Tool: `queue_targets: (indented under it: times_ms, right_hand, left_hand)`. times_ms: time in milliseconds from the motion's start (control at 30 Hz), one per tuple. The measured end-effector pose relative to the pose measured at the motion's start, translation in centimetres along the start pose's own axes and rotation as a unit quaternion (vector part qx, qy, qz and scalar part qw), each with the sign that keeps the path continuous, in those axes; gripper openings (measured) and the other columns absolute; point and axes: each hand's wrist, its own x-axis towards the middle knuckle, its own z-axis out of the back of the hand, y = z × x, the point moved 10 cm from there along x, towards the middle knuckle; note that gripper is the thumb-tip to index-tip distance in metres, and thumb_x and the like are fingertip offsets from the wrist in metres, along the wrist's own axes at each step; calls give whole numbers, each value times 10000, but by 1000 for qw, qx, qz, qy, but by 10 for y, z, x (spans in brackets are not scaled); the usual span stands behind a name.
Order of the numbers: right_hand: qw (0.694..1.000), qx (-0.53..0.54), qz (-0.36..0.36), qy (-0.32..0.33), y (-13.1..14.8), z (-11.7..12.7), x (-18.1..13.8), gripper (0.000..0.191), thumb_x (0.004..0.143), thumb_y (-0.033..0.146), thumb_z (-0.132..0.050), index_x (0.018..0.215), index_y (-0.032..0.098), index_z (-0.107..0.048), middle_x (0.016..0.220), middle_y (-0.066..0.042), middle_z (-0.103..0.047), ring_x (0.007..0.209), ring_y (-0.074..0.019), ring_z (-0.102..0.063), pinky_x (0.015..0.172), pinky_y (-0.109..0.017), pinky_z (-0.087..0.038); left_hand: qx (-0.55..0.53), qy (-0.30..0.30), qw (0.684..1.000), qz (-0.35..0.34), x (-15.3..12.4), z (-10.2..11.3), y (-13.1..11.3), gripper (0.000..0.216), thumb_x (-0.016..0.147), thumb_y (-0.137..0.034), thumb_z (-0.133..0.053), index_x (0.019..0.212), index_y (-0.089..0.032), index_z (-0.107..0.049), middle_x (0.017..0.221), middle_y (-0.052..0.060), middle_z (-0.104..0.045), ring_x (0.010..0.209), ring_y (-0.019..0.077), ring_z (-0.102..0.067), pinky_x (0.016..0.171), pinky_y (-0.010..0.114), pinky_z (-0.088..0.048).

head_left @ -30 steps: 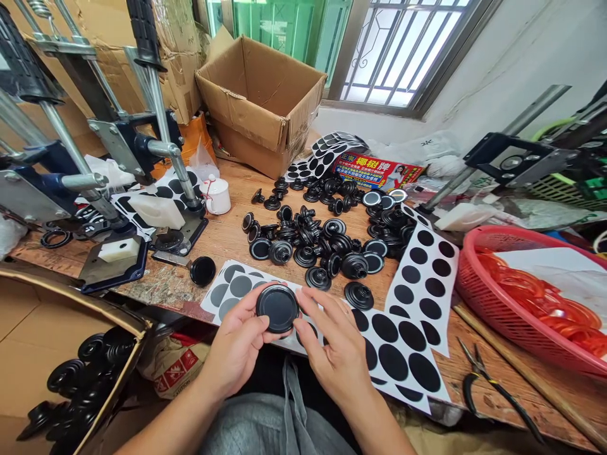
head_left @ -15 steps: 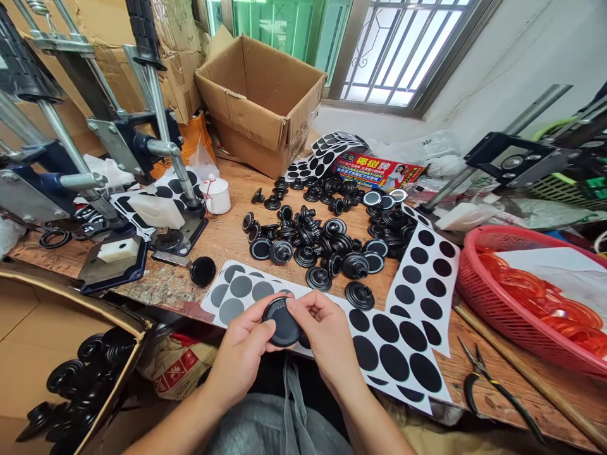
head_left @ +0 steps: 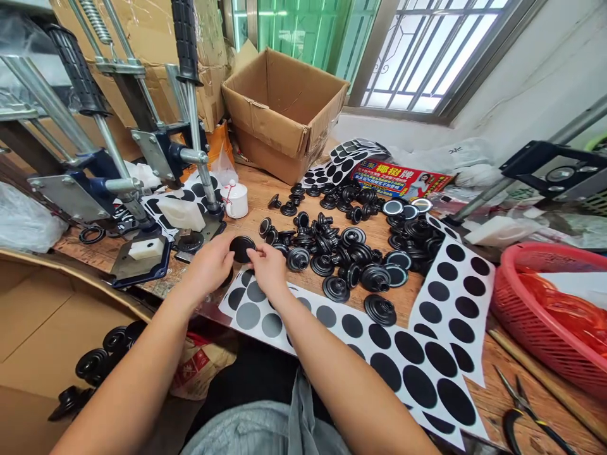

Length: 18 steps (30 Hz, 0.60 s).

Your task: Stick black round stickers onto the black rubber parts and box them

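Note:
Between my hands is a round black knob-like part [head_left: 242, 248], its flat disc face turned up toward me. My left hand [head_left: 211, 262] grips its left edge with thumb and fingers. On the right edge, my right hand [head_left: 268, 262] pinches it between thumb and fingertips. The part is held above the table near the left press's base. Just below my right hand lie white sheets [head_left: 327, 300] of round black stickers. Beyond my hands, many similar black parts [head_left: 327, 246] are heaped on the wooden table. Another dark disc below my left hand is mostly hidden.
Two lever presses [head_left: 192, 151] stand at the left, near a white lidded mug [head_left: 235, 200]. A cardboard box [head_left: 284, 114] sits at the back. To the right are a red basket [head_left: 521, 303], pliers [head_left: 526, 404] and a wooden stick [head_left: 545, 379]. Lower left, a carton [head_left: 42, 341] holds black parts.
Both hands have moved forward and left with the black part, away from my lap toward the presses. The camera view has shifted left.

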Motion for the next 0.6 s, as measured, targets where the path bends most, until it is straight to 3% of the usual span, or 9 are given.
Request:
queue_targets:
  times_ms: [133, 233, 333, 400, 467, 600]
  right_hand:
    - [997, -77, 15, -26, -3, -27, 27, 180, 842, 182, -517, 851, 187, -697, 738, -42, -705, 690, -183, -651, 659, -287, -501]
    - [989, -130, 65, -17, 11, -20, 15, 163, 819, 165, -558, 866, 198, -711, 843, -63, -714, 824, -209, -643, 780, -319, -485]
    - [976, -180, 121, -30, 30, 18, -10, 226, 845, 216, -562, 1036, 222, -683, 1149, -99, -639, 1110, -263, -528, 968, -408, -394]
    - [951, -262, 141, -90, 35, 59, -25, 276, 848, 241, -565, 1112, 230, -645, 1211, -125, -572, 1168, -316, -458, 982, -493, -360]
    - [933, -307, 124, -139, 27, 98, -33, 328, 795, 226, -622, 1123, 206, -621, 1147, -145, -556, 1085, -329, -495, 916, -502, -407]
    - [957, -238, 109, -127, -1, 133, -34, 178, 793, 219, -603, 967, 196, -632, 994, -88, -591, 772, -212, -580, 774, -400, -488]
  left_hand:
    - [55, 45, 997, 7, 24, -18, 17, 460, 801, -98, -475, 1256, -110, -548, 1324, 186, -579, 1226, 300, -541, 1043, 440, -388]
    - [80, 57, 995, 24, 25, -29, 24, 474, 800, -98, -482, 1272, -104, -520, 1340, 216, -556, 1209, 328, -553, 1021, 473, -392]
    - [78, 59, 995, 34, 23, -29, 27, 463, 803, -101, -481, 1264, -115, -522, 1350, 214, -547, 1222, 336, -540, 1034, 482, -371]
    - [61, 58, 996, 35, 22, -25, 26, 447, 802, -99, -480, 1244, -129, -540, 1357, 200, -545, 1229, 341, -533, 1046, 495, -354]
    - [35, 52, 998, 32, 21, -21, 19, 442, 809, -107, -477, 1246, -121, -542, 1384, 205, -516, 1259, 350, -500, 1062, 517, -329]
    - [-55, 57, 997, -1, 13, -30, -22, 474, 857, -199, -485, 1322, -110, -489, 1343, 197, -553, 1216, 302, -543, 1027, 460, -402]
